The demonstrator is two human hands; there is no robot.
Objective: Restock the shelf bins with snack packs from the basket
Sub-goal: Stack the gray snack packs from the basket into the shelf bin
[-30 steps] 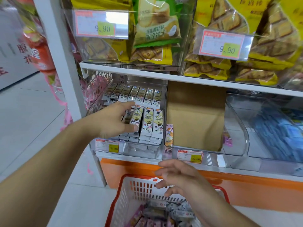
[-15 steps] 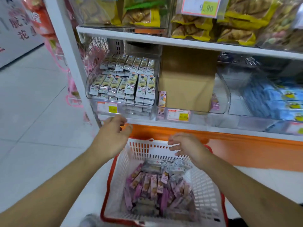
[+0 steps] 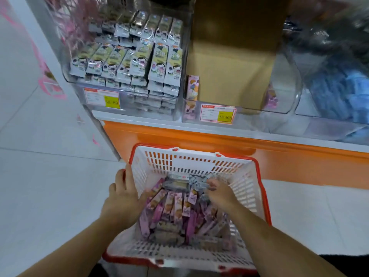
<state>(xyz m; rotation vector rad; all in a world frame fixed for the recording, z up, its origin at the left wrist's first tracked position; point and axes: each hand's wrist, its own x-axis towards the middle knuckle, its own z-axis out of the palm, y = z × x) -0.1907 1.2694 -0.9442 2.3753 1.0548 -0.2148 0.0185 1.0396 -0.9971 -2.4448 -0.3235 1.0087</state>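
1. Right hand [image 3: 217, 193]: inside the white slotted plastic basket with red rim [image 3: 199, 162], fingers curled onto a silver-grey foil snack pack [image 3: 196, 181] at the far end of the pile; a full grasp cannot be confirmed.
2. Left hand [image 3: 121, 198]: fingers wrapped over the basket's left rim, thumb inside against the wall.
3. Purple-and-pink snack packs [image 3: 171, 208]: loose heap filling the basket bottom.
4. Basket: on the pale tiled floor [image 3: 40, 176], just before the orange shelf base [image 3: 279, 156].
5. Clear plastic left shelf bin [image 3: 127, 108]: stacked grey-green cartoon snack packs [image 3: 139, 60], yellow price tag [image 3: 111, 100] on front.
6. Clear middle bin [image 3: 287, 92]: brown cardboard box [image 3: 229, 66]; purple packs at its sides.
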